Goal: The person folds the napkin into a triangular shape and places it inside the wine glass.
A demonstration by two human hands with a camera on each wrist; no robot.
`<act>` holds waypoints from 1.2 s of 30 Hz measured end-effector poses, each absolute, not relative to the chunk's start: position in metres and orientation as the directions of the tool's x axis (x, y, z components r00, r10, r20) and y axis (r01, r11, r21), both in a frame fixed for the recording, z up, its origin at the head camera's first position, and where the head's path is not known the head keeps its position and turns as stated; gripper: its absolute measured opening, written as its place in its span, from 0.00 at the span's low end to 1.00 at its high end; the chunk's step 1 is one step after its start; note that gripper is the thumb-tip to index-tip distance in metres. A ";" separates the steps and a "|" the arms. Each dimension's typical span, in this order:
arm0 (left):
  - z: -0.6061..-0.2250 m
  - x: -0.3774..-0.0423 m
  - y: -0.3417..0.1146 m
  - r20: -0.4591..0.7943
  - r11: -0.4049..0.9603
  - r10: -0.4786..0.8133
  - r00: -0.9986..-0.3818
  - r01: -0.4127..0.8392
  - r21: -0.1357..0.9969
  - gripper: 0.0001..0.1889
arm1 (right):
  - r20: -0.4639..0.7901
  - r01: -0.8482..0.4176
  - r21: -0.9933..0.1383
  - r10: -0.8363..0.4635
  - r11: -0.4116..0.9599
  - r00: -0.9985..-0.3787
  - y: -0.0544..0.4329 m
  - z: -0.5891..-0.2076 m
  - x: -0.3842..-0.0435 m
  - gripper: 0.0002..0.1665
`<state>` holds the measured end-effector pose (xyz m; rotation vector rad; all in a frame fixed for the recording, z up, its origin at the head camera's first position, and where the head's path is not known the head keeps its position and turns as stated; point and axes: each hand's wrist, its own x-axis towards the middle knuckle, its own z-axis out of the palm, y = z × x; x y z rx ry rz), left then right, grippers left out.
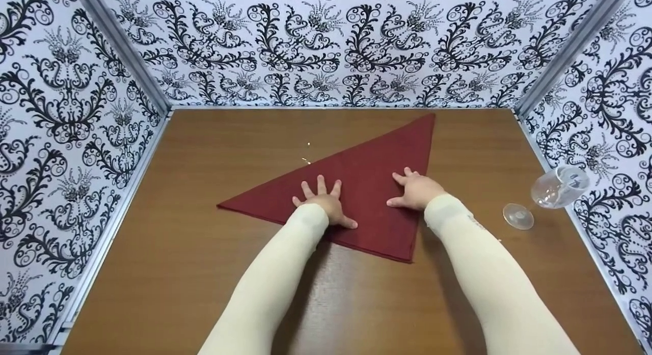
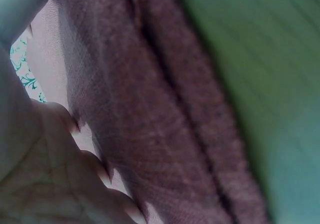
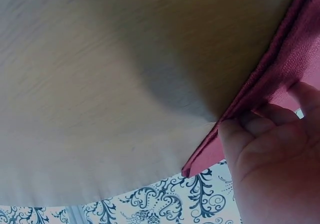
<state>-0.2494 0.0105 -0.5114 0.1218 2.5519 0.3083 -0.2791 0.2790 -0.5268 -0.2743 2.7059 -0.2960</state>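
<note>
A dark red cloth napkin (image 1: 367,176), folded into a triangle, lies flat on the wooden table. My left hand (image 1: 325,203) rests on its left half, fingers spread and touching the fabric. Near the right edge of the napkin, my right hand (image 1: 418,191) touches the cloth with its fingers spread apart. The left wrist view shows the palm (image 2: 50,169) over the layered hem of the napkin (image 2: 130,104). In the right wrist view, fingertips of the right hand (image 3: 277,149) meet the cloth beside its stacked edge (image 3: 260,79).
A clear stemmed glass (image 1: 558,188) stands on the right side of the wooden table (image 1: 204,273). Patterned black-and-white walls (image 1: 316,44) with grey metal edging (image 1: 127,54) enclose the back and sides.
</note>
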 end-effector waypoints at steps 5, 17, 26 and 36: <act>-0.513 -0.250 0.010 -0.534 0.968 0.153 -0.832 0.018 0.249 0.67 | -0.369 -0.142 -0.240 -0.226 0.960 -0.901 0.279 -0.529 -0.279 0.57; -0.513 -0.251 0.009 -0.534 0.971 0.155 -0.831 0.028 0.239 0.68 | -0.365 -0.141 -0.232 -0.221 0.962 -0.904 0.278 -0.529 -0.278 0.57; -0.515 -0.256 0.007 -0.539 0.966 0.171 -0.825 0.032 0.257 0.68 | -0.364 -0.144 -0.216 -0.217 0.966 -0.906 0.277 -0.530 -0.278 0.57; -0.512 -0.257 0.004 -0.542 0.965 0.179 -0.821 0.039 0.259 0.68 | -0.390 -0.132 -0.193 -0.199 0.972 -0.899 0.274 -0.527 -0.274 0.57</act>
